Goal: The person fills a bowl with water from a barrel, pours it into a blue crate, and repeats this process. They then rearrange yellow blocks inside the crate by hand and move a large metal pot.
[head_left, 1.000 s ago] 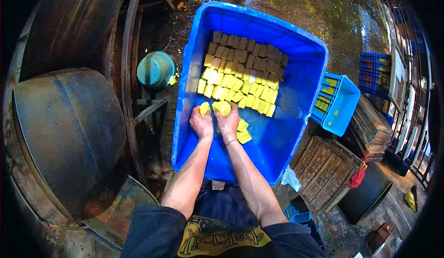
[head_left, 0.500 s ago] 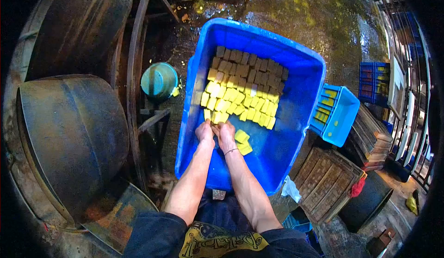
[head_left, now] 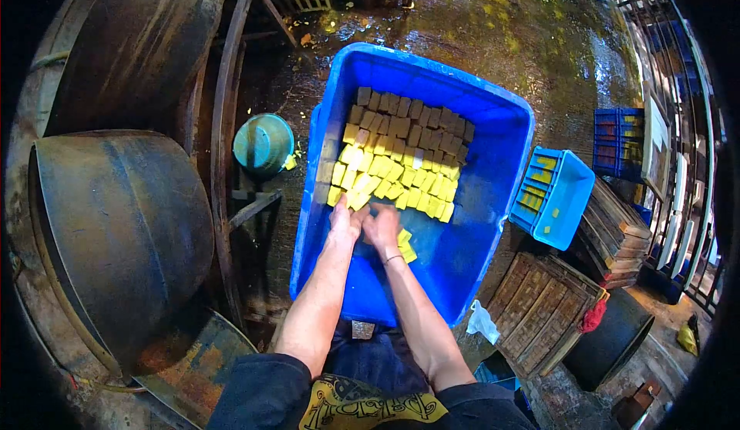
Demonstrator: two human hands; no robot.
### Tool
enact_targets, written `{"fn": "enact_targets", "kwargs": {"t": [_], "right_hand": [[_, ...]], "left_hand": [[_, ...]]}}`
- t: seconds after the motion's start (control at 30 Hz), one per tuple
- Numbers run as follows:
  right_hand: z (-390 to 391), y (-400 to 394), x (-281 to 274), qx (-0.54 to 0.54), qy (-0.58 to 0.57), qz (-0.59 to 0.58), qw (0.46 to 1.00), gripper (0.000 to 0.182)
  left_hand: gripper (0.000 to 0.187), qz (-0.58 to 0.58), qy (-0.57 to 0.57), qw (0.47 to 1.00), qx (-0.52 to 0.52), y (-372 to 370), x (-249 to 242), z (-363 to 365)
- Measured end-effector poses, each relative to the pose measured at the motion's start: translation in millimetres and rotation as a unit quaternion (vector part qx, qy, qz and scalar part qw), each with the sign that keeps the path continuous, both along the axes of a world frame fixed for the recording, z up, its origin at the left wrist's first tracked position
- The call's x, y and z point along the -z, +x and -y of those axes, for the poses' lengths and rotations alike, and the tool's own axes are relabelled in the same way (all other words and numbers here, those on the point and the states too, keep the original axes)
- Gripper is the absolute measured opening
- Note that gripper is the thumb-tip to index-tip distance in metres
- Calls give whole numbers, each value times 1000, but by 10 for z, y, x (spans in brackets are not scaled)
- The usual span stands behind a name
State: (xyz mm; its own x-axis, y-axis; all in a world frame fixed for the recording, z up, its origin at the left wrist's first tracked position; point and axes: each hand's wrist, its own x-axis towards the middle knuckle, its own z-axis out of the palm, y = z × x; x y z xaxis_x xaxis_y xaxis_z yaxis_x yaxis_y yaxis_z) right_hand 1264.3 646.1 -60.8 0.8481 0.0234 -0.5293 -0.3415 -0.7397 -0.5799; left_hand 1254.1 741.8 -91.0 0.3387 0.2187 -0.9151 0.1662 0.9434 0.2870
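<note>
A large blue tub (head_left: 493,145) holds rows of yellow tofu-like blocks (head_left: 393,169), packed close together, the far rows in shadow. At the near left end of the rows, my left hand (head_left: 344,220) has its thumb and fingers closed against a yellow block (head_left: 358,199). Just right of it, my right hand (head_left: 381,226) is bent downward, its fingers blurred and partly hidden, over the tub floor. A few loose yellow blocks (head_left: 406,251) lie beside my right wrist, partly covered by it.
A small turquoise bucket (head_left: 264,145) stands left of the tub. To the right are a light blue crate (head_left: 566,206), slatted wooden trays (head_left: 539,307) and a dark blue crate (head_left: 617,141). Large metal drums (head_left: 123,237) and a wooden post (head_left: 223,122) line the left. The floor is wet.
My right hand has moved slightly right and nearer to me, away from the row's end, toward the loose blocks. My left hand stays by the row. The view has shifted slightly.
</note>
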Motion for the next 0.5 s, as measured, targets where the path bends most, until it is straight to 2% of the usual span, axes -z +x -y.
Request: {"fn": "enact_targets", "kwargs": {"t": [0.07, 0.1, 0.17, 0.2, 0.27, 0.33, 0.4, 0.47, 0.5], "right_hand": [[269, 25, -212, 0, -100, 1, 995, 35], [362, -9, -207, -1, -103, 1, 995, 35], [518, -105, -182, -19, -246, -31, 969, 36], [579, -141, -110, -18, -246, -30, 969, 36], [609, -154, -16, -60, -207, -119, 969, 35], [570, -139, 30, -54, -172, -78, 980, 36], [500, -72, 79, -46, -138, -36, 989, 38], [381, -20, 159, 128, 25, -66, 989, 42], [289, -1, 176, 144, 30, -61, 987, 43]], "left_hand": [[40, -29, -11, 999, -30, 73, -99, -19], [35, -17, -41, 997, -65, 74, -61, -63], [35, -27, -57, 993, -99, 55, 10, -72], [36, -42, -69, 990, -116, 64, 26, -79], [38, -48, -64, 990, -114, 57, 37, -54], [40, -57, -61, 991, -108, 0, 29, -42], [41, -11, -103, 992, -74, -61, 83, -71], [42, -39, -116, 991, -60, -88, 146, -113], [44, -66, -129, 988, -46, -80, 133, -124]]}}
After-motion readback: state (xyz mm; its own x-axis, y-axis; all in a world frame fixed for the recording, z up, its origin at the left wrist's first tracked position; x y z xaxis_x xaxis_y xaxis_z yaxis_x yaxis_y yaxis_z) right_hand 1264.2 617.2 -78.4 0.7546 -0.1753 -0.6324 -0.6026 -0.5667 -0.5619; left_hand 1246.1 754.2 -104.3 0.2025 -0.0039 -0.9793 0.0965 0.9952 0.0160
